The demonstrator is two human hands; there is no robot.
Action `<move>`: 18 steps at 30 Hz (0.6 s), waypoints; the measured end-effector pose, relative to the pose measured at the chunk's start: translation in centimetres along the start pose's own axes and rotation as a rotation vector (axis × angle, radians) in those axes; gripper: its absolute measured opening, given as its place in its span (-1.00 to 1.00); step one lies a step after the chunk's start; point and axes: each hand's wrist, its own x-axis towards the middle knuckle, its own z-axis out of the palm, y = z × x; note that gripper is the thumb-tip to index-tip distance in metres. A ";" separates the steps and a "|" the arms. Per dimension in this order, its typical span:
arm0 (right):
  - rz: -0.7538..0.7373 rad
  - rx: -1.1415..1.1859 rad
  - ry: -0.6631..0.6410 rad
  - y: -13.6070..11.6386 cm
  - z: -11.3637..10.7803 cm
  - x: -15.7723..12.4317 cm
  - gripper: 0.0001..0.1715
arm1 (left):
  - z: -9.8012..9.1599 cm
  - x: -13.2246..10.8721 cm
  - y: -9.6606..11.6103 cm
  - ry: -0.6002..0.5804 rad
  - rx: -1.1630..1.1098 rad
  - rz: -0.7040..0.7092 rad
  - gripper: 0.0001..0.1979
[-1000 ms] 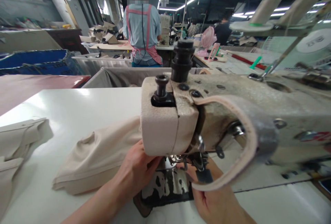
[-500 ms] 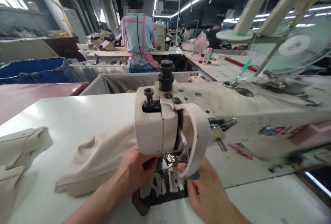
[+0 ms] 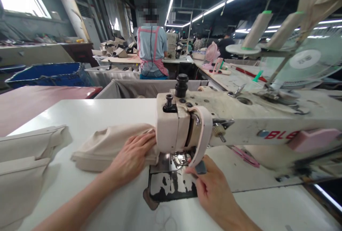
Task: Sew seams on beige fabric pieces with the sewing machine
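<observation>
My left hand point(image 3: 135, 154) lies flat, fingers stretched out, on a beige fabric piece point(image 3: 107, 145) with a stitched edge, left of the sewing machine point(image 3: 171, 127). My right hand point(image 3: 213, 184) is closed to the right of the presser foot point(image 3: 181, 159), its index finger and thumb near the needle area. A small grey-blue piece point(image 3: 201, 167) shows at its fingers; what they hold is hidden. Between my hands is the worn metal needle plate point(image 3: 171, 184). A pale curved guard point(image 3: 205, 131) hangs from the machine head, partly hiding the needle.
More beige fabric pieces point(image 3: 24, 167) lie at the left on the white table point(image 3: 88, 111). Pink scissors point(image 3: 244, 156) rest under the machine arm. Thread cones point(image 3: 258, 30) and a fan point(image 3: 304, 60) stand right. Ahead sits a co-worker point(image 3: 151, 49) beyond a grey bin point(image 3: 117, 88).
My left hand has moved from beside the presser foot up and left onto the fabric, opening out flat. The fabric has shifted away from the needle area. My right hand stays near the presser foot.
</observation>
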 end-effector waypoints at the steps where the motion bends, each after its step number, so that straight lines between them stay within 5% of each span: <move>1: -0.002 0.006 -0.002 0.0 0.0 0.1 -0.48 | -0.9 -0.9 -0.5 -0.056 -0.017 0.054 -0.60; 5: -0.002 0.023 0.008 -0.2 0.0 0.5 -0.49 | -2.8 -5.0 -0.8 -0.181 -0.064 0.220 -0.49; 9: 0.000 0.038 0.008 -0.4 -0.2 0.5 -0.49 | -1.5 -7.0 2.1 0.014 0.088 -0.023 -0.65; 11: -0.002 0.038 0.006 -0.4 -0.2 0.3 -0.48 | -0.7 -7.1 3.8 0.022 0.120 -0.146 -0.65; 14: -0.026 0.030 0.009 -0.3 -0.2 0.1 -0.49 | -0.7 -6.8 5.4 -0.103 0.012 -0.119 -0.81; 18: -0.083 0.017 0.019 -0.4 -0.4 0.2 -0.53 | -2.0 -7.5 6.2 -0.032 -0.153 -0.139 -0.82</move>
